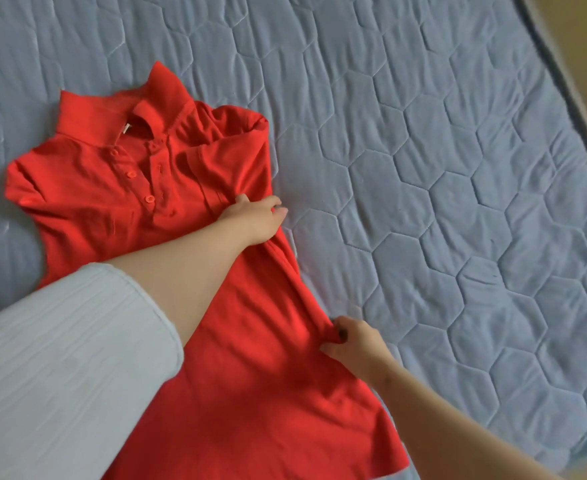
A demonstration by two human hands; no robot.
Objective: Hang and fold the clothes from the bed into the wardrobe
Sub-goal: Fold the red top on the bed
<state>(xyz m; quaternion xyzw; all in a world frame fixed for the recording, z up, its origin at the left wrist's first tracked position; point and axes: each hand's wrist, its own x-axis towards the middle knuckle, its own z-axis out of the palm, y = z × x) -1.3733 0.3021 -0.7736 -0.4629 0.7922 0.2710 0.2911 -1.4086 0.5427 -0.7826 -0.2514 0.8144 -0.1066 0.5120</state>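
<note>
A red polo shirt (236,341) lies front up on the bed, collar toward the upper left, buttons showing. Its right sleeve is folded in over the chest. My left hand (254,220) reaches across the shirt and grips the folded right edge near the sleeve, fingers curled into the cloth. My right hand (351,341) pinches the same edge lower down, thumb on top of the fabric. The stretch of edge between my two hands is pulled taut. My left forearm and pale sleeve (60,368) cover part of the shirt's lower left.
The bed is covered by a blue-grey quilted cover (441,168) with a hexagon pattern, bare to the right of the shirt. The bed's edge (562,74) runs down the far right, with a tan floor or wall beyond it.
</note>
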